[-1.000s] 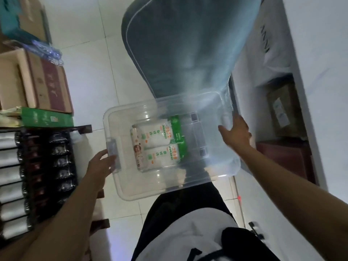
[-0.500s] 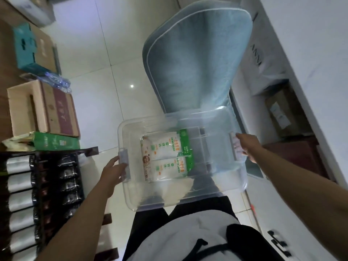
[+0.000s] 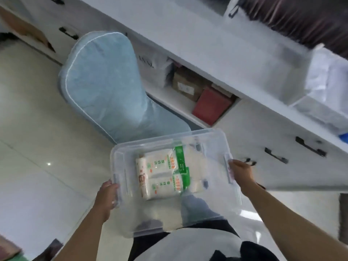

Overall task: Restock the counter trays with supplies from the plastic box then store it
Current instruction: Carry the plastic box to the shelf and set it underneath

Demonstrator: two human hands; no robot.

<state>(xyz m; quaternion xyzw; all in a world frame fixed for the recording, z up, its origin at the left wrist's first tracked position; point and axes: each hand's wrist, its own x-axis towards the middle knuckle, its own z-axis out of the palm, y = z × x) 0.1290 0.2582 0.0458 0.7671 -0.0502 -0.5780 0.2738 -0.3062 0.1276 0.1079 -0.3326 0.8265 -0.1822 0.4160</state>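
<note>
I hold a clear plastic box (image 3: 211, 210) in front of my body, above the floor. My left hand (image 3: 107, 196) grips its left end handle and my right hand (image 3: 241, 174) grips its right end handle. Inside lie two white packs with green and orange print (image 3: 162, 176), side by side on the bottom. A clear counter tray (image 3: 286, 72) sits on the white counter at the upper right, blurred by motion.
A light blue padded chair (image 3: 101, 80) stands just beyond the box. The white counter (image 3: 197, 40) has an open shelf holding a cardboard box (image 3: 186, 85) and a red box (image 3: 211, 106). Drawers with black handles (image 3: 275, 157) are to the right.
The view has swung right, away from the bottle rack and cartons, toward the white counter. The box stays in both hands and now hangs nearer the drawers.
</note>
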